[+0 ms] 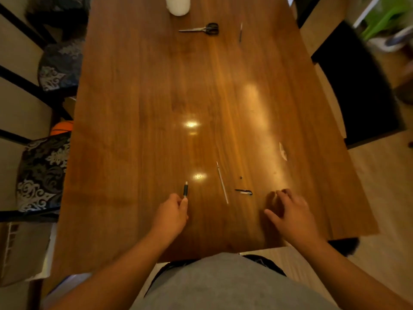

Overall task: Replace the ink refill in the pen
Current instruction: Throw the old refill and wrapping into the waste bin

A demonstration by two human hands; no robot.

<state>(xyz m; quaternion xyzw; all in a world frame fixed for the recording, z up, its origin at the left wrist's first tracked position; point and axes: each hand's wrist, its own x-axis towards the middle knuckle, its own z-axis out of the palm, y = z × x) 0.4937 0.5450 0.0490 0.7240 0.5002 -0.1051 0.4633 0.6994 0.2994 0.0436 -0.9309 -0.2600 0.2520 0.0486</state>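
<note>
My left hand (172,211) grips a short black pen barrel (185,190) with a silver tip that points away from me. A thin pale ink refill (222,182) lies loose on the wooden table (134,108), just right of the barrel. Further right lie a small black clip piece of the pen (244,191) and a tiny dark part (241,177). My right hand (288,211) rests on the table near the clip piece, fingers spread, holding nothing. Another pen or refill (241,32) lies at the far end of the table.
Black-handled scissors (202,29) and a white cylinder (178,5) sit at the table's far end. A small white scrap (282,151) lies to the right. Patterned chairs (42,171) stand along the left side, a dark chair (357,86) on the right.
</note>
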